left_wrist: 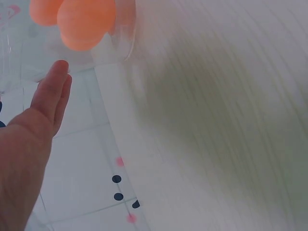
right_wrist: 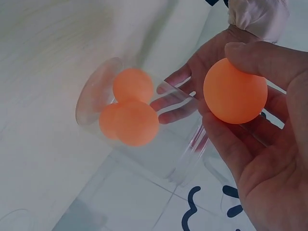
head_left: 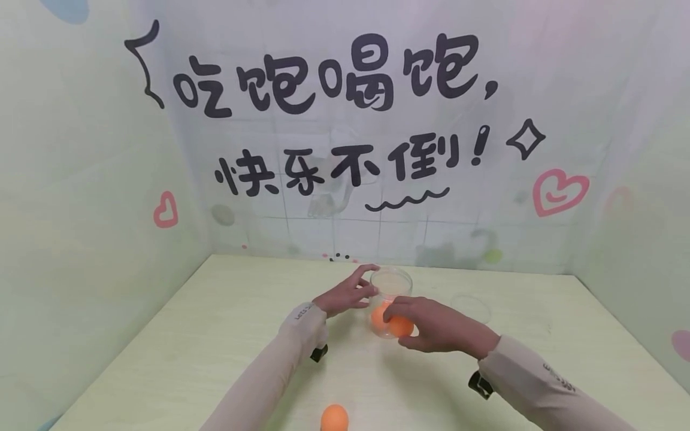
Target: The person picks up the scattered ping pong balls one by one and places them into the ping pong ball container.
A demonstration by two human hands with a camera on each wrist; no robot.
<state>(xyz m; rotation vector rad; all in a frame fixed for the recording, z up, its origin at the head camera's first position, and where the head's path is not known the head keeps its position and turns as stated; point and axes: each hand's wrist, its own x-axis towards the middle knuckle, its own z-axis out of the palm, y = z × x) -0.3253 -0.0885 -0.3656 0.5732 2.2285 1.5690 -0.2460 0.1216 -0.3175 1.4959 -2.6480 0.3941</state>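
Observation:
A clear cylindrical jar (head_left: pixel 392 288) stands on the table, with three orange balls (right_wrist: pixel 136 123) inside, low in it. My left hand (head_left: pixel 345 295) is at the jar's left side, its fingers (left_wrist: pixel 50 89) extended along the wall; it looks to be touching the jar lightly. With thumb and fingertips my right hand (head_left: pixel 439 324) pinches another orange ball (right_wrist: pixel 235 91), which looks like a ping-pong ball. This ball is outside the jar, on the near right side in the head view. The right wrist view shows it beside the jar's open end.
One loose orange ball (head_left: pixel 335 417) lies at the near edge of the view, between the forearms. A thin transparent round lid (head_left: pixel 474 306) lies on the pale table (head_left: pixel 226 317) right of the jar. A printed cloth backdrop (head_left: pixel 334 233) rises behind the table.

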